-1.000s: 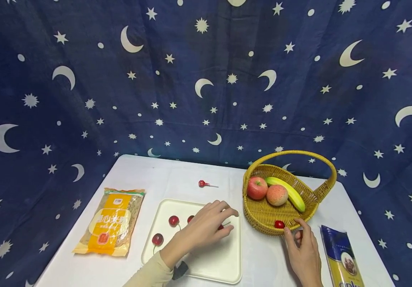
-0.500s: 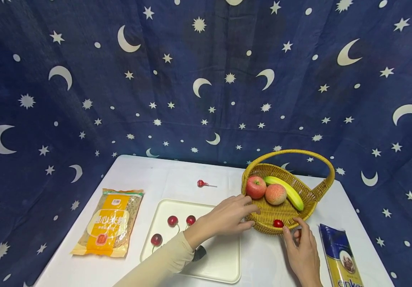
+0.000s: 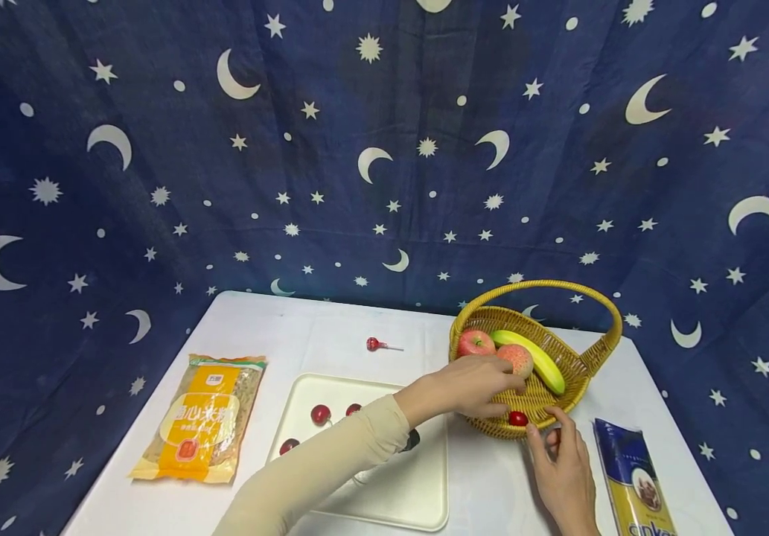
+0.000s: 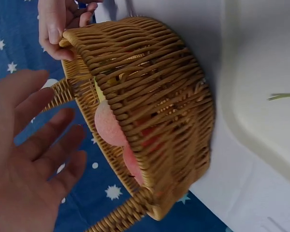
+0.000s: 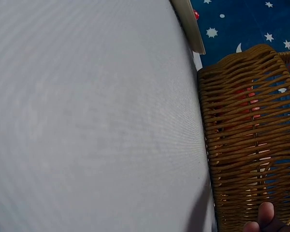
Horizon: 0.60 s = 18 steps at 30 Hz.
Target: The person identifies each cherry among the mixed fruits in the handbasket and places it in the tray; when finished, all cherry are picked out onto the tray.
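Observation:
My left hand point(image 3: 481, 385) reaches over the left side of a wicker basket point(image 3: 491, 426). In the left wrist view its fingers point(image 4: 63, 125) are spread and loosely bent beside the basket's rim, with nothing seen between them. My right hand point(image 3: 563, 473) pinches the near rim of the basket between thumb and fingers. Inside the basket are a red apple point(image 3: 475, 343), a peach point(image 3: 517, 359), a banana point(image 3: 545, 363) and a red cherry point(image 3: 518, 418) near the front rim. On a cream square tray point(image 3: 417, 506) lie more cherries point(image 3: 320, 415), partly hidden behind my left sleeve.
A red lollipop point(image 3: 374, 344) lies behind the tray. An orange bag of food point(image 3: 203, 420) is at the left of the white table point(image 3: 257, 320). A blue and gold packet point(image 3: 635, 476) lies right of my right hand. A dark star-patterned curtain point(image 3: 330, 149) hangs behind.
My left hand has moved right, from above the tray to over the basket, and its sleeve now crosses the tray. My right hand stays on the basket's rim.

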### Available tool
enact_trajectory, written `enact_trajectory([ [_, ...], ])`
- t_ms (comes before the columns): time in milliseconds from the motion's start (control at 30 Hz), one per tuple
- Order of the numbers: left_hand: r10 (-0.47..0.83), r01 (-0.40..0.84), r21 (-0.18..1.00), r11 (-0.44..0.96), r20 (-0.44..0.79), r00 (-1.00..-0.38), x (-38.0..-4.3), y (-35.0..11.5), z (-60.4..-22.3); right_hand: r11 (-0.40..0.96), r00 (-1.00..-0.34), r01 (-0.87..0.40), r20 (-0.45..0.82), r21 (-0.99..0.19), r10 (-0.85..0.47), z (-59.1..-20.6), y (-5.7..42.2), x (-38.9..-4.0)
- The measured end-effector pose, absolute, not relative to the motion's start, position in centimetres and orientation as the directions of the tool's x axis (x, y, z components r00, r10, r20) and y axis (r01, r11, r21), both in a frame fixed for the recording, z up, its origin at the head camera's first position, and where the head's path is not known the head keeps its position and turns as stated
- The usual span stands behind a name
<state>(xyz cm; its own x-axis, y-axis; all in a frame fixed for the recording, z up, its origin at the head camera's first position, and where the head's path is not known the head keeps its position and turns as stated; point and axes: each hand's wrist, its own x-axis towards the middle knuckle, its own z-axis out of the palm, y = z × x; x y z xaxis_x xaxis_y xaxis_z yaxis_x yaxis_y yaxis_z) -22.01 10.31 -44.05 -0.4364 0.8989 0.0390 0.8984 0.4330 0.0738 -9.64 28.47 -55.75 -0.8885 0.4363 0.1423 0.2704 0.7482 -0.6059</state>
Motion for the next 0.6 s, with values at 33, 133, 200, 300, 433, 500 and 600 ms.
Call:
enact_trajectory([
  [33, 0.899, 0.896, 0.076, 0.437, 0.001, -0.438, -22.1, 10.8, -43.9, 0.749, -0.888, 0.269, 0.145, -0.605, 0.436, -55.8, 28.5, -9.6],
  [133, 0.888, 0.888, 0.071, 0.455, -0.112, -0.446, -22.4, 12.1, -43.8, 0.75, -0.889, 0.265, 0.147, -0.606, 0.433, -55.8, 28.5, -9.7],
  [200, 0.871, 0.878, 0.074, 0.474, -0.19, -0.454, -22.6, 12.8, -43.8, 0.75, -0.891, 0.265, 0.143, -0.607, 0.431, -55.8, 28.5, -9.6],
  [300, 0.835, 0.856, 0.086, 0.51, -0.29, -0.468, -22.8, 13.9, -44.0, 0.749, -0.892, 0.267, 0.139, -0.606, 0.43, -55.8, 28.5, -9.6],
  [433, 0.807, 0.842, 0.11, 0.529, -0.374, -0.458, -22.8, 15.0, -44.2, 0.751, -0.892, 0.262, 0.145, -0.606, 0.428, -55.8, 28.5, -9.5],
  [500, 0.804, 0.846, 0.111, 0.521, -0.395, -0.444, -22.8, 15.5, -44.3, 0.75, -0.892, 0.261, 0.145, -0.607, 0.428, -55.8, 28.5, -9.4],
  [600, 0.799, 0.855, 0.091, 0.511, -0.416, -0.433, -22.8, 16.2, -44.5, 0.748, -0.892, 0.254, 0.15, -0.614, 0.426, -55.7, 28.6, -9.4],
])
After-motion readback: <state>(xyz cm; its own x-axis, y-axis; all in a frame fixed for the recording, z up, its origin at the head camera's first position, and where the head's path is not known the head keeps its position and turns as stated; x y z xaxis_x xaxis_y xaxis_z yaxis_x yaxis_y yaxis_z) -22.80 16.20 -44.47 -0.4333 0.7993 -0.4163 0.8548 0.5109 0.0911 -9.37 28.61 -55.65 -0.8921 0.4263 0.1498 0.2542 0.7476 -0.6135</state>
